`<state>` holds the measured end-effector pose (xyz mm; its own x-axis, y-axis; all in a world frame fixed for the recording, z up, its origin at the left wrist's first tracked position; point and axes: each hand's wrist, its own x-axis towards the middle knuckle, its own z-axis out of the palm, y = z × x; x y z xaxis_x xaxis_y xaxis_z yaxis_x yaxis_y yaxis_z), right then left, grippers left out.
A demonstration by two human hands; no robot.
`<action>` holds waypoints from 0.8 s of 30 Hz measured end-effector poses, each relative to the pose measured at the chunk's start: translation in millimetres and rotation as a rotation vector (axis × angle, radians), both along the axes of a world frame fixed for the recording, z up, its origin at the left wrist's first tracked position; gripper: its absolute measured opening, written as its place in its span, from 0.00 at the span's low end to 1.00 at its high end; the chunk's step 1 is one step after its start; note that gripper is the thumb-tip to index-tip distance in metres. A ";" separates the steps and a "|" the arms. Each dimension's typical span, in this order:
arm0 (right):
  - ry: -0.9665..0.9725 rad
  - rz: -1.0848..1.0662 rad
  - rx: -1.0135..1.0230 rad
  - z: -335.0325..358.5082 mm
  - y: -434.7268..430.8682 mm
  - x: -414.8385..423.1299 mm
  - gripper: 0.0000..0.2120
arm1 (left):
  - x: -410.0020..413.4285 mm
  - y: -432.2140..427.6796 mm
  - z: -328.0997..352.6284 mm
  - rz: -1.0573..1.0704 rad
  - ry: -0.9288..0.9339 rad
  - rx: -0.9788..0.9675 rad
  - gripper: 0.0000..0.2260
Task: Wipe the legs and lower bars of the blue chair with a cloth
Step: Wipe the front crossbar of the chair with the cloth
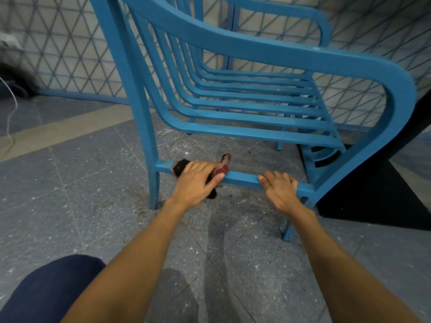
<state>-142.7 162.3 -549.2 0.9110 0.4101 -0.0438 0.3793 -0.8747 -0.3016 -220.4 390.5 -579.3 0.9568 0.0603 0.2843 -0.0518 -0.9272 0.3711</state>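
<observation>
The blue chair stands in front of me on the grey floor, seen from its side. Low down, a blue side bar runs between the rear leg and the front leg. My left hand presses a dark black-and-red cloth onto the left part of that bar; the cloth wraps over the bar and hangs below it. My right hand grips the same bar further right, near the front leg, fingers curled over its top.
A patterned wall with a blue skirting stands behind the chair. A black object sits on the floor to the right. A white cable trails at the far left. My knee in dark blue cloth is at lower left.
</observation>
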 end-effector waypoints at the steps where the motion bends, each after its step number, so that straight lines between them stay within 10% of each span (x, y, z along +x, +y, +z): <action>1: -0.003 0.002 -0.004 -0.5 -0.1 0.1 0.18 | -0.5 10.4 0.8 0.028 -0.004 0.007 0.21; 9: -0.006 0.006 -0.001 -2.4 0.7 0.8 0.18 | 52.9 16.5 46.5 0.301 0.616 -0.033 0.26; 16: -0.027 0.010 0.005 -3.1 -0.3 -0.8 0.17 | 7.7 -39.6 9.4 0.012 0.099 0.127 0.31; 24: -0.059 0.014 0.028 -6.7 0.3 0.5 0.17 | 1.3 60.3 8.5 0.213 0.199 0.170 0.33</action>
